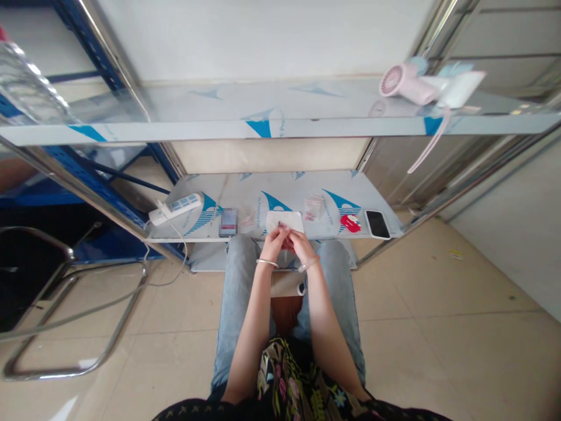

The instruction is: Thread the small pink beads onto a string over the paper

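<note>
My left hand (274, 242) and my right hand (302, 244) are together above my knees, at the front edge of the low metal shelf (245, 199). Both have their fingers pinched around a small reddish item (287, 242) that I cannot make out. Each wrist wears a thin bracelet. Just beyond my fingers a white cloth or paper pad (286, 220) lies on the shelf. A clear packet with red bits (314, 207) lies behind it to the right.
On the low shelf are a white power strip (176, 208), a phone with a lit screen (228, 222), a red round object (350, 222) and a dark phone (377, 224). A pink hair dryer (405, 83) lies on the upper shelf. A metal chair frame (65, 304) stands left.
</note>
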`<state>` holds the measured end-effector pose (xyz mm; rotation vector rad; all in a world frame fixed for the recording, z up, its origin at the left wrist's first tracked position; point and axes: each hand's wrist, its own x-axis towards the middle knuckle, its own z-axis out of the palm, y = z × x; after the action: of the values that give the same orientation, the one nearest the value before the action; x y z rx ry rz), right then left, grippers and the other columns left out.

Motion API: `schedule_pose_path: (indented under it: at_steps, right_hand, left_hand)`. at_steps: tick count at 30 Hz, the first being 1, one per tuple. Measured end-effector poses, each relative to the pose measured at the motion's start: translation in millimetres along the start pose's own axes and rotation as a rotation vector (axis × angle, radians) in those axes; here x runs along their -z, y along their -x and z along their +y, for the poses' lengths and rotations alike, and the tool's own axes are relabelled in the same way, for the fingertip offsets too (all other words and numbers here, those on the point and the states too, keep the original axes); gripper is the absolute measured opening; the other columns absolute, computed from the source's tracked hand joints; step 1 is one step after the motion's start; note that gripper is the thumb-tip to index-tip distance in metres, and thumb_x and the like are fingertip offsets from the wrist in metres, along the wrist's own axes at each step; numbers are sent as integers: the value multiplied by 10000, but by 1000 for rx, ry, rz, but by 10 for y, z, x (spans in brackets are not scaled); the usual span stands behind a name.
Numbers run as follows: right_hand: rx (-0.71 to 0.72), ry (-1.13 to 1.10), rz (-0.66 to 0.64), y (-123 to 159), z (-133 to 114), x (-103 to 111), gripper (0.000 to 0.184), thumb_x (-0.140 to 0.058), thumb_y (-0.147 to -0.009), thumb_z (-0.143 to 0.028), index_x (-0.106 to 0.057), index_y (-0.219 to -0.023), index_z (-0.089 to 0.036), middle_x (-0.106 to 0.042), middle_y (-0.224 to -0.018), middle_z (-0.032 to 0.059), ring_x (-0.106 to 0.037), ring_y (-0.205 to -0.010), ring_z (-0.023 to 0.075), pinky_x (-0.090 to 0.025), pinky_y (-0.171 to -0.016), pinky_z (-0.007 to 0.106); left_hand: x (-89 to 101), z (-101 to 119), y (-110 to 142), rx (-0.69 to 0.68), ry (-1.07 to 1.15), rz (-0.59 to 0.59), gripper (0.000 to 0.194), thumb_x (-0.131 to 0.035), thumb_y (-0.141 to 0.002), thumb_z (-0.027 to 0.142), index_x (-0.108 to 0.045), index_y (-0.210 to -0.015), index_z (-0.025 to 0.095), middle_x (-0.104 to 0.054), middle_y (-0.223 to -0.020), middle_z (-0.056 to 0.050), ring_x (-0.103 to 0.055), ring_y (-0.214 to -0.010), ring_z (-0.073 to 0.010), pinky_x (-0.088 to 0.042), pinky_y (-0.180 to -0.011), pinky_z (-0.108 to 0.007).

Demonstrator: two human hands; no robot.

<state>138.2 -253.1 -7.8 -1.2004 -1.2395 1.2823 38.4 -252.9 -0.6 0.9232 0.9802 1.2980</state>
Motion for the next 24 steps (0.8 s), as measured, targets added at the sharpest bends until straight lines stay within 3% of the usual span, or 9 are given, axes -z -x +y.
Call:
schedule_pose_path:
  at_steps: [3, 9, 14, 18, 24]
  right_hand:
    - [-89, -48, -57, 124, -65, 78, 371, -551, -778, -540, -450, -674, -198, -381, -546, -48, -372, -495, 84, -297, -463, 212]
    - [-59, -89, -44, 189, -188, 5, 376, -564, -751, -527, -425, -645, -194, -370, -524, -53, -338, -463, 66, -256, -443, 202]
    - [-48, -127, -71, 249, -227, -40, 400, -560, -725, -553, -381, -623, -211, -336, -521, -60, -315, -437, 63, -229, -418, 212]
    - [14, -40, -53, 228, -152, 2, 371, -506, -744, -547, -379, -625, -220, -341, -526, -57, -319, -452, 77, -262, -445, 226]
    - [195, 287, 1, 170, -75, 51, 293, -430, -808, -414, -442, -605, -202, -432, -563, -17, -397, -560, 117, -316, -550, 237]
  left_hand:
    - [12, 18, 165, 65, 22, -86, 331, -755, -737, 428, -582, -675, 153, -568, -600, 12, -565, -624, -120, -447, -591, -225]
    - [81, 118, 239, 45, 32, -185, 410, -750, -698, 515, -556, -677, 154, -528, -581, 37, -475, -514, -75, -395, -511, -203]
    - [139, 181, 253, 49, -14, -229, 355, -684, -737, 485, -537, -693, 165, -512, -587, 43, -470, -518, -76, -404, -531, -203]
    - [117, 144, 242, 37, -222, -169, 249, -531, -839, 360, -490, -665, 186, -492, -564, 45, -474, -510, -94, -396, -539, -214]
    - [46, 143, 266, -193, -776, 36, 238, -466, -846, 141, -442, -617, 199, -486, -545, 33, -462, -553, -115, -330, -587, -226]
